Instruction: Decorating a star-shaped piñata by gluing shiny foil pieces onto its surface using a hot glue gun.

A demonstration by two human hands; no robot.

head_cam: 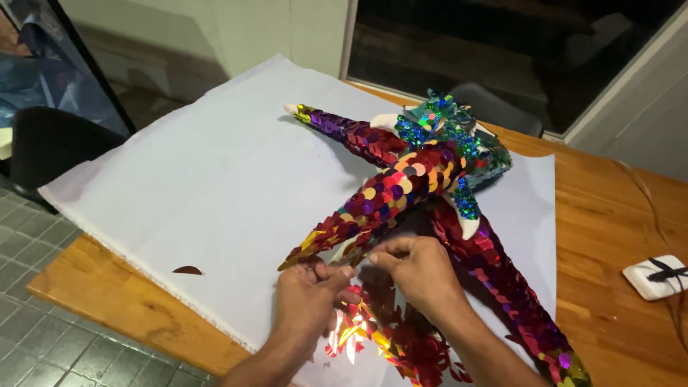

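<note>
Head view. Wooden table [609, 236], orange-brown, under a large white sheet [215, 179]; grey tiled floor below, dark window behind, black chair [50, 150] at left.

Item: star-shaped sequinned form [423, 179], lying on the sheet at centre right. Three long cones radiate, covered in overlapping red, purple and gold discs; the hub carries green and blue sequins. Bare white shows at several short tips and at the near cone's end.

Left hand [308, 294]: fingers pinched together at the bare tip of the near cone, apparently gripping a sequin strip there.
Right hand [423, 276]: thumb and forefinger closed on the same spot, touching the left.

Loose sequin strands [387, 337]: heaped just beneath both hands.
Single stray sequin [188, 270]: apart, on the sheet.
White charger block with black cable [656, 276]: far right.

Progress, judged: cones mostly covered; tips remain uncovered.
</note>
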